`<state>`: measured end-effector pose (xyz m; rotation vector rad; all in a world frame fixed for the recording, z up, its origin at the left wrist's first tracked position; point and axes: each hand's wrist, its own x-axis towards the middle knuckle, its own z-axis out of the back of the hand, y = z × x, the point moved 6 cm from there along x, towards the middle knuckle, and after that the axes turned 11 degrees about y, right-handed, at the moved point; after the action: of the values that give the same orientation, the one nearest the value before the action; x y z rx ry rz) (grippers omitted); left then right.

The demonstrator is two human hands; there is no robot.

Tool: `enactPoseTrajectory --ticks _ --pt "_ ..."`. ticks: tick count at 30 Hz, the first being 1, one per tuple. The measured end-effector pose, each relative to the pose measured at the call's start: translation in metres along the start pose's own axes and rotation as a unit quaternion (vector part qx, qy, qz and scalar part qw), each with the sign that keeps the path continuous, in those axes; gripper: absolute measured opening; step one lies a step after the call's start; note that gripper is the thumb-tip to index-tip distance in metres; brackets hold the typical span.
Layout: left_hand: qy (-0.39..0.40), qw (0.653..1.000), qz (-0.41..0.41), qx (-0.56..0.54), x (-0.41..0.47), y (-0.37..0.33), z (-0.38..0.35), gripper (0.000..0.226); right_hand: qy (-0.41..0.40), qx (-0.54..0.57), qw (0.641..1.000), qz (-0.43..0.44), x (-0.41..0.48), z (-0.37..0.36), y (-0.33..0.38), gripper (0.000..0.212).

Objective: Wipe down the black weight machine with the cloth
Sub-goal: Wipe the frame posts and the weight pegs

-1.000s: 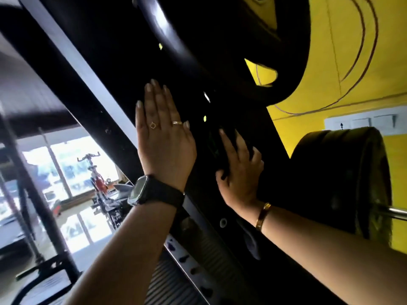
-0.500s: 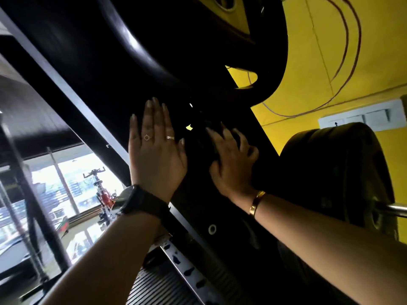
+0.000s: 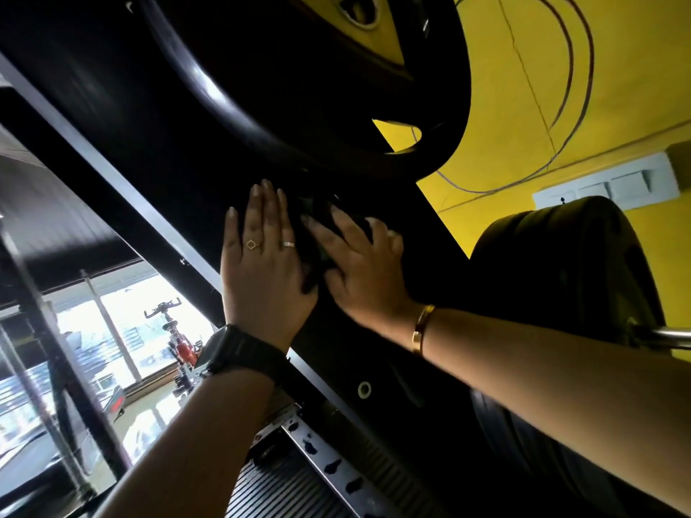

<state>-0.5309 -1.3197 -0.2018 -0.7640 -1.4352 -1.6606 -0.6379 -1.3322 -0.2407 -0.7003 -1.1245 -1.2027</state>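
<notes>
From the head camera, I look up along the slanted black beam of the weight machine (image 3: 194, 158), which runs from upper left to lower right across the view. My left hand (image 3: 261, 271) lies flat against this beam, fingers straight and close together, holding nothing; two rings show on the fingers, and a black watch (image 3: 243, 353) wraps the wrist.

My right hand (image 3: 366, 271) sits just beside it, nearly touching at the thumb side. Its fingers are bent over the cloth (image 3: 318, 237), a dark bunched piece pinned between my palm and the beam, with the outer fingers curled tighter than the first two. Only a little of the cloth shows, in the gap between my two hands; the rest is hidden under the right hand. A gold bracelet (image 3: 422, 329) rings that wrist.

Just above my fingertips hangs a large black curved wheel (image 3: 299, 117). To the right, a black weight plate (image 3: 561, 278) sits on a shiny steel bar (image 3: 669, 338) against a yellow wall (image 3: 628, 87), which carries a white switch panel (image 3: 605, 186). Lower left, an exercise bike (image 3: 175, 330) stands before bright windows.
</notes>
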Motion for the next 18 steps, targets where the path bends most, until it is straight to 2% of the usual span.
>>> enactPoseTrajectory --ticks 2,3,5,8,11,13,16,18 --pt "-0.013 1.000 0.008 0.001 -0.001 0.000 0.001 0.065 0.013 -0.018 1.000 0.008 0.005 0.002 -0.024 0.067" --pt "-0.021 1.000 0.011 0.000 -0.001 0.000 0.002 0.063 0.014 -0.018 1.000 -0.020 0.008 0.003 -0.037 0.067" --pt "-0.027 1.000 0.009 0.001 -0.002 -0.002 0.002 0.061 0.016 0.027 0.991 -0.131 0.010 0.004 -0.061 0.065" --pt "-0.026 1.000 0.002 0.003 -0.002 -0.002 0.001 0.061 -0.026 0.125 0.938 -0.323 -0.005 -0.002 -0.093 0.055" --pt "-0.025 1.000 0.003 0.001 -0.002 -0.003 -0.001 0.061 -0.061 0.157 0.890 -0.423 -0.027 -0.011 -0.103 0.051" --pt "-0.022 1.000 -0.007 0.002 0.000 -0.003 -0.002 0.062 -0.085 0.115 0.901 -0.411 -0.043 -0.019 -0.083 0.049" --pt "-0.019 1.000 -0.018 0.007 -0.003 -0.004 -0.003 0.063 -0.126 0.098 0.945 -0.286 -0.073 -0.026 -0.035 0.057" --pt "-0.015 1.000 0.003 -0.002 -0.012 -0.011 -0.004 0.062 -0.132 0.129 0.957 -0.225 -0.088 -0.033 -0.026 0.057"
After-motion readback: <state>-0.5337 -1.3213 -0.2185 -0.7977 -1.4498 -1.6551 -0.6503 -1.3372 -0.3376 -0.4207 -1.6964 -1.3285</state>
